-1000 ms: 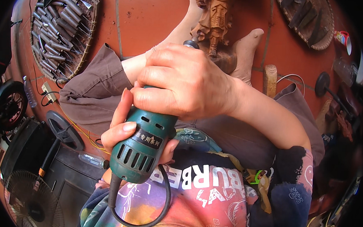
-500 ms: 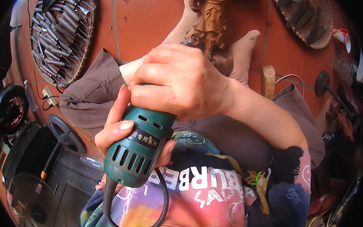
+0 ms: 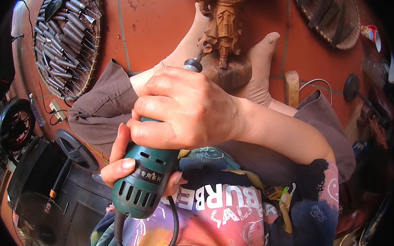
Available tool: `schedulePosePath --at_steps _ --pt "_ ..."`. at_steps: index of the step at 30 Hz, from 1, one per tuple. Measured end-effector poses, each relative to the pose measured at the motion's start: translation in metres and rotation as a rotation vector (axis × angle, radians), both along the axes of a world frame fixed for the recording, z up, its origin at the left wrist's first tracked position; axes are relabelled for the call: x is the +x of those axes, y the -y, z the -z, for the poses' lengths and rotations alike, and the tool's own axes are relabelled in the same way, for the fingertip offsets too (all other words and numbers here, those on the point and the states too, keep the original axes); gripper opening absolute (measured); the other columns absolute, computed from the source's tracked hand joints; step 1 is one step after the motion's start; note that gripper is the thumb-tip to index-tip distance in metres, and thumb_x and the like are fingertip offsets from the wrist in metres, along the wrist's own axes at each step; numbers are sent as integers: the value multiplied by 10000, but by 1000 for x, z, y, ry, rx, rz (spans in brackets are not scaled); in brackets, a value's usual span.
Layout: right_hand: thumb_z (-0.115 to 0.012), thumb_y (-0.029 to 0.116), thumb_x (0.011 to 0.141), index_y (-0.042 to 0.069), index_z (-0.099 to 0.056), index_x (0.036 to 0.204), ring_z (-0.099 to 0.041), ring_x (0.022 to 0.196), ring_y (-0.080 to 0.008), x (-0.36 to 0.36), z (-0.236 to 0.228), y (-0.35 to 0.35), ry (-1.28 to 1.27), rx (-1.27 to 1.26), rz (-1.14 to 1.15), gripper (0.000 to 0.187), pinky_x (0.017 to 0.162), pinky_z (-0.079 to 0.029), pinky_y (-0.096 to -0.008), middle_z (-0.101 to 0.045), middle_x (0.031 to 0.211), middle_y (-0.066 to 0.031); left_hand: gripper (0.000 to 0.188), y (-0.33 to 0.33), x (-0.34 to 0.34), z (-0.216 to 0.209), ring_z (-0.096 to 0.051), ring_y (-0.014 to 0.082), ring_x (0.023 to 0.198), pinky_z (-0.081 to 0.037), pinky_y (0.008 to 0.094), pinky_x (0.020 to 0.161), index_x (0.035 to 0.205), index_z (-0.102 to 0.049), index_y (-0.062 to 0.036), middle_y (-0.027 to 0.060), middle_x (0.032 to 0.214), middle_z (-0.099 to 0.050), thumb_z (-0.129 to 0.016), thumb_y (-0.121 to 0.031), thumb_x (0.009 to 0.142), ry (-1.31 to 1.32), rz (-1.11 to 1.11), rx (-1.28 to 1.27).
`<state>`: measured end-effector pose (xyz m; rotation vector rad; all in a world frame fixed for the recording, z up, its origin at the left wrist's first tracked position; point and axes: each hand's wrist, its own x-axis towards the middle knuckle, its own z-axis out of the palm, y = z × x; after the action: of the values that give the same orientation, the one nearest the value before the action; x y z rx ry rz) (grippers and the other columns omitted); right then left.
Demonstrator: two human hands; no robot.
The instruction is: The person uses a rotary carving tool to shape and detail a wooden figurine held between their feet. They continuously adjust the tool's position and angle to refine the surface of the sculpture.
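A green electric rotary grinder (image 3: pixel 133 207) points away from me over my lap, its cord looping from the rear end. My right hand (image 3: pixel 180 106) is closed round its front part. Farther back, my left hand (image 3: pixel 120 168) grips the body from below, fingers on one side and a fingertip on the other; its palm is hidden. The black collar (image 3: pixel 193 65) and thin bit stick out past my right hand. Their tip is close to a carved wooden figure (image 3: pixel 225 25) on a wooden base (image 3: pixel 229 77) between my feet; I cannot tell whether they touch.
A round woven tray (image 3: pixel 96 49) of wood-handled carving tools lies far left, another tray (image 3: pixel 348 42) with dark blades far right. A wooden mallet-like piece (image 3: pixel 292 86) is by my right leg. A power strip (image 3: pixel 58 110) and a fan (image 3: pixel 44 222) are at left.
Both hands and the grinder have come back toward me, slightly left. The collar and bit, mostly hidden before, now show, as does more of the figure's base.
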<state>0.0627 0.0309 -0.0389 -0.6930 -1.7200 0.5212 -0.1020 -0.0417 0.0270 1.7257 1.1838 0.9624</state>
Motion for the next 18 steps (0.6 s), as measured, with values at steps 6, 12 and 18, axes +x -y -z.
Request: schedulePosePath --at_steps 6,12,18 --pt "-625 229 743 145 -560 786 -591 698 -198 0 7 -2 39 1 61 115 630 -479 -337 -535 708 -5 842 -2 2 -5 -474 410 1288 -434 432 1072 1286 -294 -168 323 1461 -336 -895 -215 699 -20 -6 -113" --pt "-679 181 692 94 -586 791 -643 731 -231 9 4 -5 94 -32 -13 161 611 -530 -341 -615 781 -37 857 -7 1 -1 -459 384 1317 -423 394 1079 1298 -284 -144 306 1472 -328 -894 -206 699 -48 27 -95" --pt "-671 188 699 99 -594 793 -651 740 -235 11 7 -7 119 -42 15 150 621 -532 -335 -624 791 -42 778 -15 -7 -13 -402 366 1365 -412 425 1095 1310 -346 -166 249 1529 -267 -862 -131 730 31 48 -356"
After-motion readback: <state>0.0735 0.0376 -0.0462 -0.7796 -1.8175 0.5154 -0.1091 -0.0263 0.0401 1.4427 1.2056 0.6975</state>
